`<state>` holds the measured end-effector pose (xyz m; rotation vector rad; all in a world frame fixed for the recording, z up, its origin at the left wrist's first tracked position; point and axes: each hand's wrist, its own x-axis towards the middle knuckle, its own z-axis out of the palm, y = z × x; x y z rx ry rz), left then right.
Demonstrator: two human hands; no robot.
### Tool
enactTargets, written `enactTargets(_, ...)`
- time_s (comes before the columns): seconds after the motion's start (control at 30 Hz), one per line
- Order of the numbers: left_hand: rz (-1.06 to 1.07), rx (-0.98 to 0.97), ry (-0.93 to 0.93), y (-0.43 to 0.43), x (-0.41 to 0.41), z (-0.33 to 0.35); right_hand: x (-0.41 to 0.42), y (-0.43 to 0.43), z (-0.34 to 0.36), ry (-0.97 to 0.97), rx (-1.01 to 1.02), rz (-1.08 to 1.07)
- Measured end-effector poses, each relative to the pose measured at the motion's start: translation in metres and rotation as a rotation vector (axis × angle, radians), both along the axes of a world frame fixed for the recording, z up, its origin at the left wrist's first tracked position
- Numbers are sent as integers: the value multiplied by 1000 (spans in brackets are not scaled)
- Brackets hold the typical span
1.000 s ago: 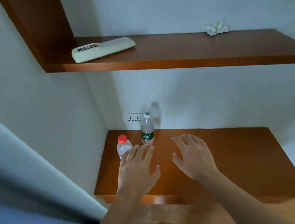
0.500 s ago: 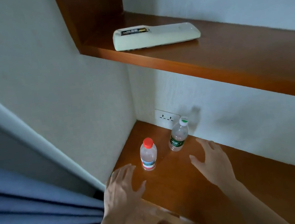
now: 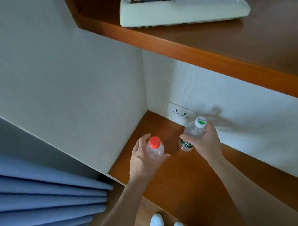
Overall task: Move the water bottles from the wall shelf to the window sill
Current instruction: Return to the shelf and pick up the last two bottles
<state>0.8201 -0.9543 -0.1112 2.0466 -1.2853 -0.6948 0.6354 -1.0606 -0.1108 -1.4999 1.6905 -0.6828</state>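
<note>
– While you look down into that corner, what have your hands got?

– My left hand [image 3: 145, 160] is wrapped round the red-capped water bottle [image 3: 155, 148], fingers behind it and thumb across the front. My right hand [image 3: 205, 143] grips the green-labelled water bottle [image 3: 191, 135] round its body, just under the white-and-green cap.

– Where do the bottles sit?

– Lower middle of the frame, at the back corner of the lower wooden shelf [image 3: 179, 181], near each other but apart. The green-labelled one leans toward the upper right, with its base close to the wood; whether it touches, I cannot tell. My hand hides the base of the red-capped one.

– Anything else around them?

– A white wall socket [image 3: 181, 113] is just behind the bottles. On the upper wooden shelf [image 3: 249, 45], at the top of the frame, a cream remote control [image 3: 183, 10] lies with its battery bay uncovered. Blue curtain [image 3: 42, 204] folds fill the lower left, and my white shoes [image 3: 156, 222] show at the bottom edge.
</note>
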Motion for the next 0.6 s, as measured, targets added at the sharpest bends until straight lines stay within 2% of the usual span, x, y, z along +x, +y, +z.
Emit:
enactTargets(0.17, 43, 38, 5, -3, -4, -6, 6, -4, -16, 6, 45, 3)
enactTargets(0.33, 121, 73, 106, -6, -9, -13, 4, 2, -16, 3, 14, 32)
enactTargets(0.47, 153, -6, 73, -12, -12, 4, -1, 12, -3, 6, -25, 46)
enactTargets(0.6, 182, -73, 129, -14, -13, 35, -4, 19, 21, -12, -46, 60)
